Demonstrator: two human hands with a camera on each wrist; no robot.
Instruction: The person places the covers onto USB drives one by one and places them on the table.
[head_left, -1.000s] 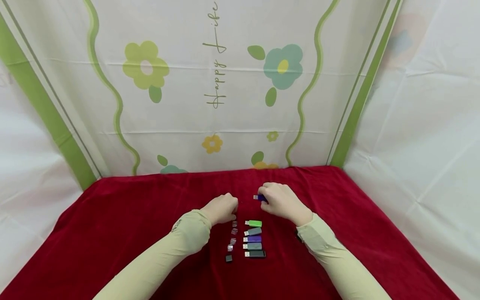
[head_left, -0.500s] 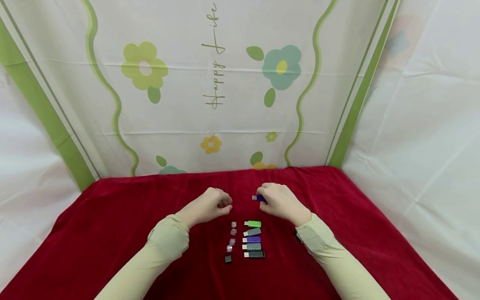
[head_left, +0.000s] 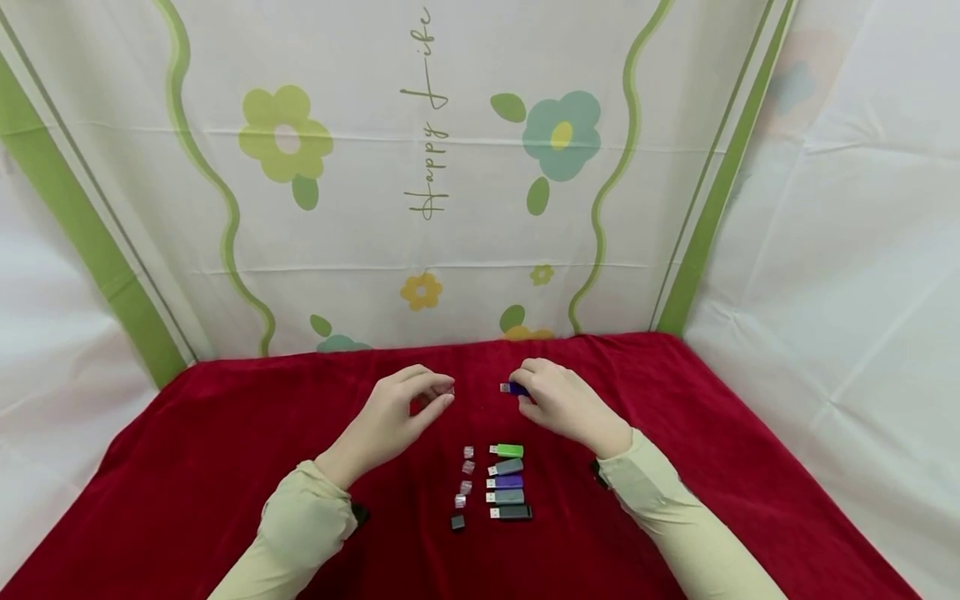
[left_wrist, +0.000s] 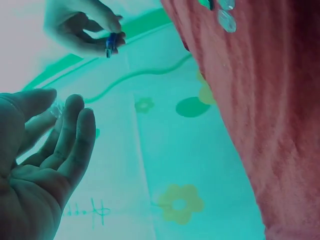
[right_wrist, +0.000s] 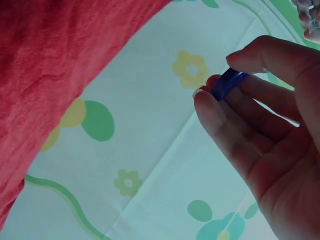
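Observation:
My right hand pinches a blue USB stick between thumb and fingers, its metal plug pointing left. Across from it, my left hand is raised, with thumb and index finger pinching a small clear cap, mostly hidden by the fingertips. A gap separates the cap from the stick. Below the hands lies a column of uncapped USB sticks: green, grey, purple, another grey and black.
Left of the sticks runs a column of several clear caps, with a black cap at the near end. Everything lies on a red cloth. A white flowered curtain stands behind, and white sheets hang at both sides.
My left hand has lifted from beside the top of the cap column and moved left and back, carrying a clear cap. My right hand has shifted only slightly with the blue USB stick.

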